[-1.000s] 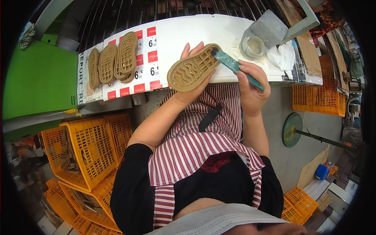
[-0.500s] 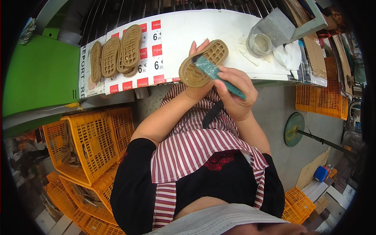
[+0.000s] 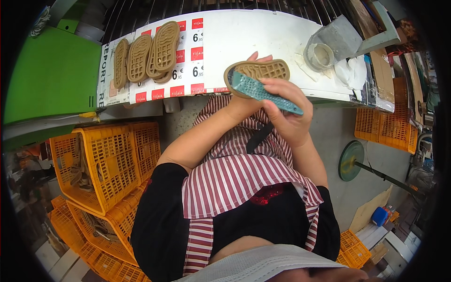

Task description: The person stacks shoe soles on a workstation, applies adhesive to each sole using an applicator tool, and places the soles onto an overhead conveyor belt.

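My left hand (image 3: 245, 106) holds a tan shoe sole (image 3: 265, 70) from beneath, its fingertips showing past the far edge. The sole's gridded inner side faces up and it lies nearly crosswise. In my right hand (image 3: 295, 110) is a flat teal brush (image 3: 253, 86), gripped by its textured handle between thumb and fingers. The brush's head is over the sole's left end, where a dark strip shows; whether it touches is hard to see. Farther left on the table, several like soles (image 3: 140, 58) lie in a row, some overlapping.
A whitish cup (image 3: 321, 56) stands at a grey metal holder (image 3: 334, 37) on the table's right, near crumpled white material (image 3: 351, 74). Orange crates (image 3: 112, 164) are stacked at my left. A green round base with a pole (image 3: 351, 160) stands on the floor at right.
The sole has turned clockwise, from slanted to nearly crosswise. The brush has shifted from the sole's middle toward its left end. Both hands keep their grip, and the view has shifted slightly.
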Tool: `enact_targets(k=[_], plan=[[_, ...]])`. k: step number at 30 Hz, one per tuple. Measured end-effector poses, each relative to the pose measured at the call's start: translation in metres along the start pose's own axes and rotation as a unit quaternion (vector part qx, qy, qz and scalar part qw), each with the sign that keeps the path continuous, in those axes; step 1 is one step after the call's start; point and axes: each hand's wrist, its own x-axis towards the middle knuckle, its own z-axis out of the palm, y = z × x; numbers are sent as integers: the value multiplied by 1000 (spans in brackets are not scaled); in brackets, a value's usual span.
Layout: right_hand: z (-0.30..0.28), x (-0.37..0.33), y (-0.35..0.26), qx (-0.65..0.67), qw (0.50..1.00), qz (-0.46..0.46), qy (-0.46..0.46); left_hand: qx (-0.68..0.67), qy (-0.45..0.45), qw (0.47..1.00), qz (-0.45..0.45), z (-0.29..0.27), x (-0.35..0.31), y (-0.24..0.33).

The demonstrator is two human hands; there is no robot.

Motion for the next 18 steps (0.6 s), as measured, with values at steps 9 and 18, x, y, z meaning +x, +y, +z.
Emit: enact_targets(k=[9,18], plan=[[-29,12,-1,224,948,219,-55,-35,-178,968,-171,-17,-5,33],[-60,29,22,226,919,278,-164,-249,-263,906,-218,-35,4,46]])
